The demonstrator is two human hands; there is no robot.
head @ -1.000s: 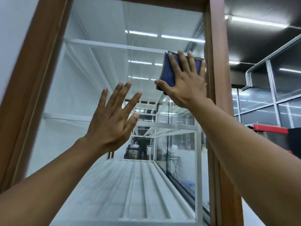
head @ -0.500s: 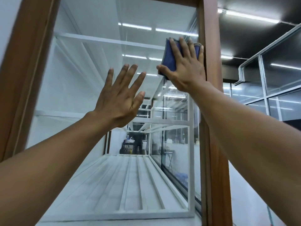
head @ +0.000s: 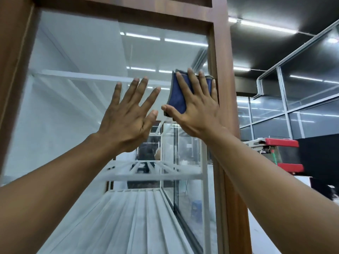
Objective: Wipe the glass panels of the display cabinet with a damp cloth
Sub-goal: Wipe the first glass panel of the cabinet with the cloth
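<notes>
The display cabinet's glass panel (head: 77, 110) fills the view inside a brown wooden frame (head: 222, 88). My right hand (head: 196, 109) presses a folded blue cloth (head: 177, 97) flat against the glass, hard against the frame's right post, fingers straight and spread over the cloth. My left hand (head: 128, 116) lies flat on the glass just left of the cloth, fingers spread, holding nothing. The frame's top rail (head: 119, 15) is visible above both hands.
White slatted shelves (head: 128, 217) show through the glass, along with reflected ceiling lights. To the right of the post are glass partition walls (head: 293, 99), a red machine (head: 282, 143) and a dark ceiling with strip lights.
My view has tilted up, bringing the frame's top rail into sight. My two hands have come closer together on the glass, the right still pressing the cloth by the right post.
</notes>
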